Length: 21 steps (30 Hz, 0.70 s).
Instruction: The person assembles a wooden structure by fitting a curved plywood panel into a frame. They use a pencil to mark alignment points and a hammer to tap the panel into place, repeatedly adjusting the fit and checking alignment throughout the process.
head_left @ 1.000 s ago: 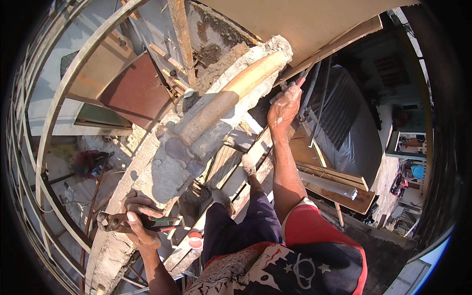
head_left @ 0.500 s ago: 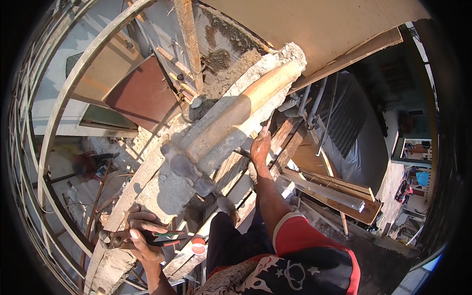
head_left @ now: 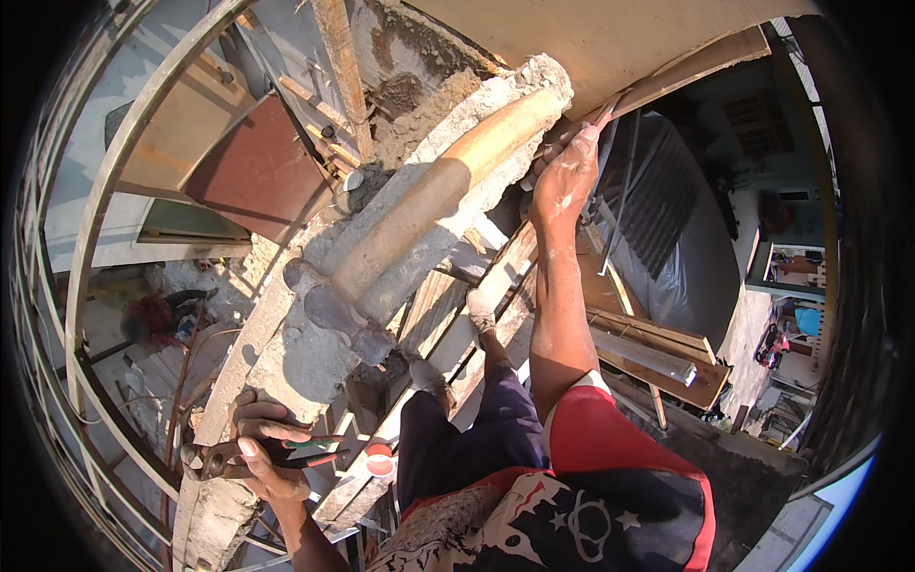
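My left hand (head_left: 274, 464) is closed around a pair of pincers with a rounded metal head (head_left: 208, 462) and green and red handles (head_left: 313, 449). It rests on the lower end of a mortar-covered beam (head_left: 214, 520). My right arm is stretched far forward. My right hand (head_left: 567, 181) is beside the far end of a rounded, yellowish ridge (head_left: 448, 186) set in rough mortar. Its fingers are apart, one of them reaching toward the wooden edge (head_left: 701, 71) of a tan panel; whether they touch it I cannot tell. A dark, rounded lump (head_left: 335, 316) sits at the ridge's near end.
Curved metal bars (head_left: 91, 219) run down the left. My feet stand on narrow wooden beams (head_left: 419, 329) with gaps between them. Boards (head_left: 658, 353) and a plastic-covered dark sheet (head_left: 667, 238) lie to the right. A reddish-brown panel (head_left: 257, 172) leans at the upper left. Another person (head_left: 162, 310) is far below.
My right hand has moved up and forward, from beside the ridge's middle to near its far end. My left hand keeps its hold on the pincers. The view has shifted slightly.
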### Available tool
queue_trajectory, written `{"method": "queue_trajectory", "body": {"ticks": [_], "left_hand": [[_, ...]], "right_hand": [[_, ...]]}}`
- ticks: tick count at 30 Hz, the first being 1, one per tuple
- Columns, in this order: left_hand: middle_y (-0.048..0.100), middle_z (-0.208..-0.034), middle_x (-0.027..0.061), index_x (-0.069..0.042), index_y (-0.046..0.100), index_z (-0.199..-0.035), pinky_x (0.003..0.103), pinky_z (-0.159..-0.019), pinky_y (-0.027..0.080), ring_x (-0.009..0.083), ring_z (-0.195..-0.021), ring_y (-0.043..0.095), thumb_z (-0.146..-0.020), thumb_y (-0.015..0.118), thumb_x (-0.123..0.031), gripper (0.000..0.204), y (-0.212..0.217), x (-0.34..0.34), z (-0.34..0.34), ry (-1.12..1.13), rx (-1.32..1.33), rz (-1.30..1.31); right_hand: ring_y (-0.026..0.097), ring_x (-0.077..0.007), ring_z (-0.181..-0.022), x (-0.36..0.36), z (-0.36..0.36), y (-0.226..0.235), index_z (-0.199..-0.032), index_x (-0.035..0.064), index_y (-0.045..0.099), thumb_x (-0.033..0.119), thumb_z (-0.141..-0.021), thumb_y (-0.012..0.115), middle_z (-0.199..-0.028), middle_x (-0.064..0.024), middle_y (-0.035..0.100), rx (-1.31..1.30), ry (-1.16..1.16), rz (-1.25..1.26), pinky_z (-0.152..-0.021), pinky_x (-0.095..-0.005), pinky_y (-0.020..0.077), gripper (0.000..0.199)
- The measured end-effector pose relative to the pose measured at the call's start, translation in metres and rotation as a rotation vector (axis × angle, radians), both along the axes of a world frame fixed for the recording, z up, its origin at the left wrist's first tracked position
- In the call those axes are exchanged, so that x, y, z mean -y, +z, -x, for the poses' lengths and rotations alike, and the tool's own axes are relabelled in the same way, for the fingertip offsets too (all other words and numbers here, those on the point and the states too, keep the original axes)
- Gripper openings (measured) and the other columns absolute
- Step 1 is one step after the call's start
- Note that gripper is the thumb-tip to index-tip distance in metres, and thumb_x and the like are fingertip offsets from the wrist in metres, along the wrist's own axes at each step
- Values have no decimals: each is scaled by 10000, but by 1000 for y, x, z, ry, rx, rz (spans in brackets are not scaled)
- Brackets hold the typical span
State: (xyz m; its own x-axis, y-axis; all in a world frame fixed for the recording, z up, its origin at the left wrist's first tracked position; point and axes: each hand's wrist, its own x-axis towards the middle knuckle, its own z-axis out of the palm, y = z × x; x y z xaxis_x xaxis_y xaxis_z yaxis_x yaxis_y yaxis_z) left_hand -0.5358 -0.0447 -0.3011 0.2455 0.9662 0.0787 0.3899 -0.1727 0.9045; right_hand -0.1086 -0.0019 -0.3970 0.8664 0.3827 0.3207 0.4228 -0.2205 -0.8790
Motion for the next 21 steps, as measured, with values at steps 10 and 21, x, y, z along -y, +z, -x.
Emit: {"method": "queue_trajectory", "body": {"ticks": [10,21], "left_hand": [[573,-712,111,-24,608,-701,469,-1131,311,222,-830,546,-1074,233,-441,673,-3,3,3,6,-5,-27],[590,-777,133,-17,614,-712,454,-1154,287,224,-844,550,-1075,220,-421,671,-4,2,5,-18,39,-14]], "right_hand": [[502,-434,-803,-1,18,-56,-1060,-60,504,352,-1113,308,-883,-265,542,197,-101,113,-760,-496,407,460],[522,-411,-779,-4,3,-29,-1038,-57,526,359,-1111,319,-842,-258,548,165,-106,161,-753,-502,415,470]]}}
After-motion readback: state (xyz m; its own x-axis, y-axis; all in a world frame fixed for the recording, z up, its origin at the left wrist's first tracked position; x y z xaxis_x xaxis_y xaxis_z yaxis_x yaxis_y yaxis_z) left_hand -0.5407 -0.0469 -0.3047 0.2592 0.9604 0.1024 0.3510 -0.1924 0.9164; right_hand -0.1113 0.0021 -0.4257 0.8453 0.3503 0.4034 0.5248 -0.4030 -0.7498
